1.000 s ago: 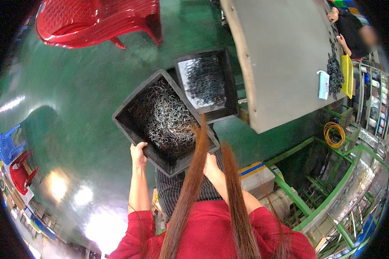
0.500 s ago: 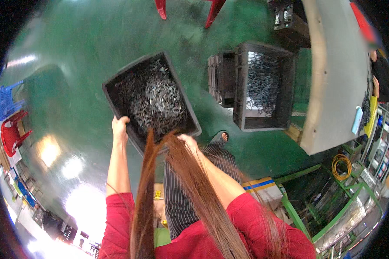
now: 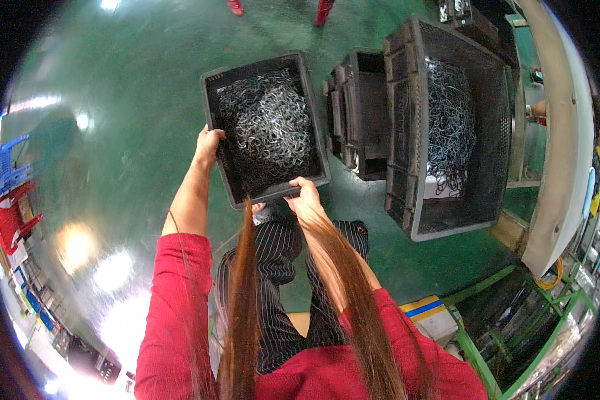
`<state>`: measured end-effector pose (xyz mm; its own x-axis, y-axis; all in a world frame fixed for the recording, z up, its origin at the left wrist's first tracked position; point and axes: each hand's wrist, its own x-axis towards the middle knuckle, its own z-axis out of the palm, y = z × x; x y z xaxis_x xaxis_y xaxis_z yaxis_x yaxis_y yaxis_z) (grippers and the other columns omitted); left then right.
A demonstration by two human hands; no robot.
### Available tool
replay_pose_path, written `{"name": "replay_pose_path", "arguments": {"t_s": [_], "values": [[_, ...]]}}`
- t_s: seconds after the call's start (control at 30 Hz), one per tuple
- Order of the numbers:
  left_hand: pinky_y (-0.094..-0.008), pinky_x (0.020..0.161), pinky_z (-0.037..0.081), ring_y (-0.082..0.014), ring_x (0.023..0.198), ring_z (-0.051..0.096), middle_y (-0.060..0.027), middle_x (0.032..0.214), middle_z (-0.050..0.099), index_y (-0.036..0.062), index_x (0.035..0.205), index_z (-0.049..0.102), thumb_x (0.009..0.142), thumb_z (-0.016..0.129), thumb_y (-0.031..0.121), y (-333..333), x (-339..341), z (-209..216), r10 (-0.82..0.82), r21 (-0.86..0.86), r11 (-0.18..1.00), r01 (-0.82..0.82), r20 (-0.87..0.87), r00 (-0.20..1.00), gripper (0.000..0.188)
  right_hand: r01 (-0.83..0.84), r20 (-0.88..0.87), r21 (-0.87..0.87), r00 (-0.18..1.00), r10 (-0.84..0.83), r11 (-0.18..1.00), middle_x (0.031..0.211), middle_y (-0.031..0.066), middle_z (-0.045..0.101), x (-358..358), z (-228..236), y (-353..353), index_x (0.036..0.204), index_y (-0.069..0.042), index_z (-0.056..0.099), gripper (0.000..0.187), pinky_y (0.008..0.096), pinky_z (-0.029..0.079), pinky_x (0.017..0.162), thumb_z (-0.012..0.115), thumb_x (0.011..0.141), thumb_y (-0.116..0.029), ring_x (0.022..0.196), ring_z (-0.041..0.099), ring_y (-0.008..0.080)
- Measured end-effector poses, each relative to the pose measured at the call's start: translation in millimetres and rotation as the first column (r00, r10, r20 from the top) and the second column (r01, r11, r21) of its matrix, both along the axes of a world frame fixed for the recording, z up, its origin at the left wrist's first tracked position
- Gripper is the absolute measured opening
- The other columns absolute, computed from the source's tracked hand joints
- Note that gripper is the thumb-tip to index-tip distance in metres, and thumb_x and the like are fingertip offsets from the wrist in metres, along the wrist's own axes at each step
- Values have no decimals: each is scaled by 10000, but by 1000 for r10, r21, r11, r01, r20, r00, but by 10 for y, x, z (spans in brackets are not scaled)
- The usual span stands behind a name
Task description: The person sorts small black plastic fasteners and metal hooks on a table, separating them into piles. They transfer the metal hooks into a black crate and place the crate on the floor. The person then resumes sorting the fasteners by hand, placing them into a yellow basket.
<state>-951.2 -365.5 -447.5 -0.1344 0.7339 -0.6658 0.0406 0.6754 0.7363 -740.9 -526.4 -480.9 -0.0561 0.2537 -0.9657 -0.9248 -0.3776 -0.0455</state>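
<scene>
bin: i had it at mid-view [image 3: 317, 127], over the floor [image 3: 140, 127], just ahead of the striped trousers [image 3: 273, 263]. underside hidden; i couldn't tell whether it touched down.
load: metal bits [image 3: 271, 127], small and curved, heaped inside, silvery in the middle and darker round the edges.
left hand [image 3: 209, 145]: closed on the left wall, thumb over the rim.
right hand [image 3: 305, 197]: closed on the near rim, toward its right end, thumb on top.
big bin [image 3: 407, 140]: stood to the right, well apart from mine, with dark links [image 3: 450, 127] on something pale inside.
low bin [image 3: 349, 100]: sat between the two, close beside the big one.
table [image 3: 563, 147]: far right, past the big bin.
done: bin loaded and gripped on two sides, i judged.
left: letting go, not yet done; bits all together, none seen spilled. i put the handling partway; final resting place couldn't be told.
</scene>
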Motion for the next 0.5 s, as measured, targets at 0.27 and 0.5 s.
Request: {"name": "replay_pose_path", "arguments": {"t_s": [0.27,0.5], "values": [[-292,624,433,-172,670,501,-41,768,538,8,963,546,610,499,10,142,-228,-96,-19,27,999,21,-63,998,357,-54,135,-218,987,85,975,898,103,544,-375,-205,281,891,-39,509,290,469,460,758,643,634,-56,836,537,278],[-355,829,423,-264,886,540,-160,995,565,-26,1169,468,660,544,63,309,190,-828,-143,179,969,170,-157,977,522,-353,546,303,826,143,885,885,90,551,65,-1469,-349,864,-59,533,189,460,435,830,623,701,-88,876,532,259]]}}
